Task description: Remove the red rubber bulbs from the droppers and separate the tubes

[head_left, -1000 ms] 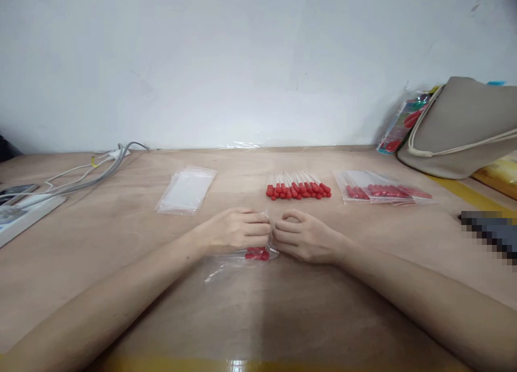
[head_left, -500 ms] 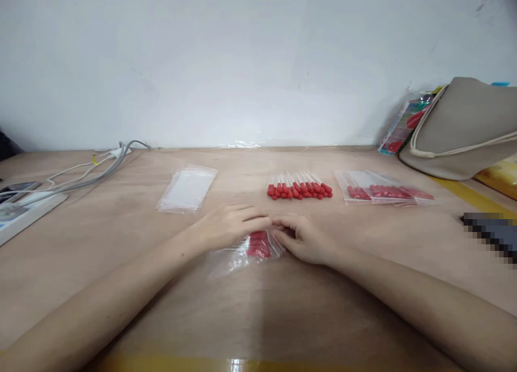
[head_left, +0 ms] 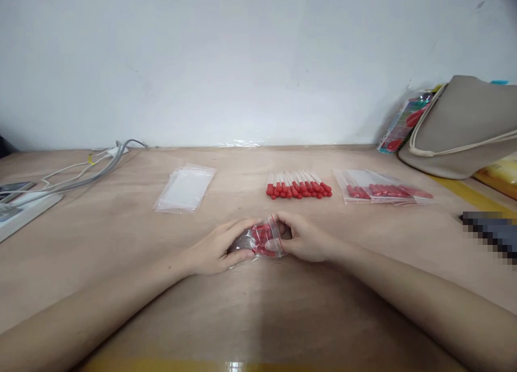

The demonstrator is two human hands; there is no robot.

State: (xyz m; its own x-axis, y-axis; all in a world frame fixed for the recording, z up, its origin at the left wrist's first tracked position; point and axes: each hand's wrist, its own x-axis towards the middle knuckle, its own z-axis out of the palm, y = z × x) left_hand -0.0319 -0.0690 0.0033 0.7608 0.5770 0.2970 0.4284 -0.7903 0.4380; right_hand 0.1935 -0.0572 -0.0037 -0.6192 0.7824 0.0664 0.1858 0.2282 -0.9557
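Note:
Between my hands is a clear zip bag (head_left: 246,245) with several red-bulbed droppers (head_left: 262,235) inside it. My left hand (head_left: 221,248) is curled round the bag's left part, thumb on the near side and fingers on the far side. At the bag's right edge, near the red seal line, my right hand (head_left: 304,239) pinches the plastic between thumb and forefinger. Beyond my hands lies a row of loose droppers (head_left: 299,189), their red bulbs towards me and thin clear stems pointing away.
On the left lies a stack of flat clear bags (head_left: 184,189). Filled bags (head_left: 383,189) overlap on the right. A power strip (head_left: 30,213) with cables sits far left. A grey drawstring bag (head_left: 464,127), a bottle (head_left: 404,121) and a blurred dark object (head_left: 490,232) are at right.
My left hand has shifted from lying over the bag to wrapping round its left part, thumb now in front. More of the red bulbs shows. My right hand stays at the bag's right edge.

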